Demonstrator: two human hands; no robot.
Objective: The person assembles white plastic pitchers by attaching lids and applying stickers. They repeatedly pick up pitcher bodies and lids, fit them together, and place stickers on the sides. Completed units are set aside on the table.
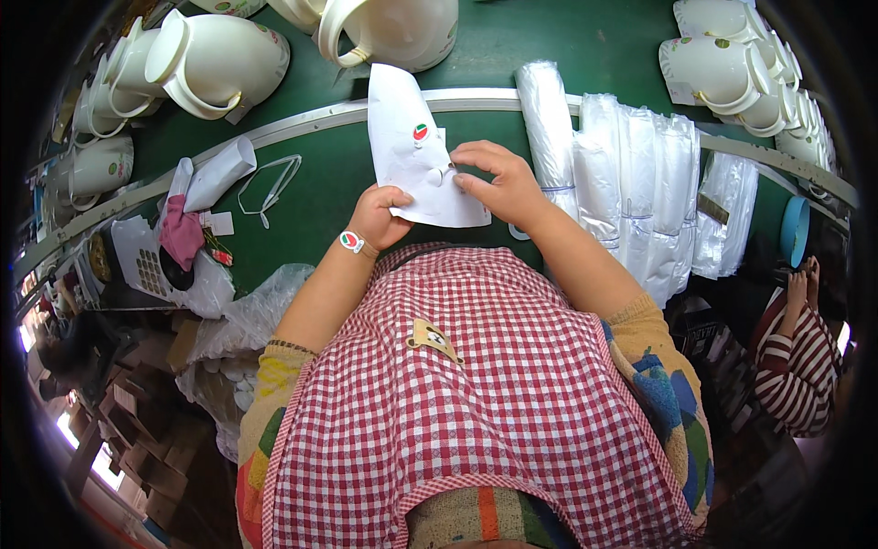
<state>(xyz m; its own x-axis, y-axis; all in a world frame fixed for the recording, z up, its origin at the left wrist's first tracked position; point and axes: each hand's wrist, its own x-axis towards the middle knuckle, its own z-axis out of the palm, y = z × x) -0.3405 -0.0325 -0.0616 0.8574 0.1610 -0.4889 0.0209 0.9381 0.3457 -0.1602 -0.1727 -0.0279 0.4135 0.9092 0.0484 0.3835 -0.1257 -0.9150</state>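
Note:
A white sticker sheet stands tilted in front of me, bearing a round red, white and green sticker. My left hand grips its lower left edge, thumb on the front. At the sheet's right edge is my right hand, its thumb and forefinger curled toward each other beside a small whitish round piece. Whether that piece is between the fingertips is too small to tell. A matching round sticker is on my left wrist. Just beyond the sheet sits a cream plastic jug with a handle.
Cream jugs line the far left, and others the far right. Bundled clear plastic bags lie right of my right hand. A pink cloth and a rolled white sheet are left. A metal rail crosses the green table. Another person's striped sleeve is at right.

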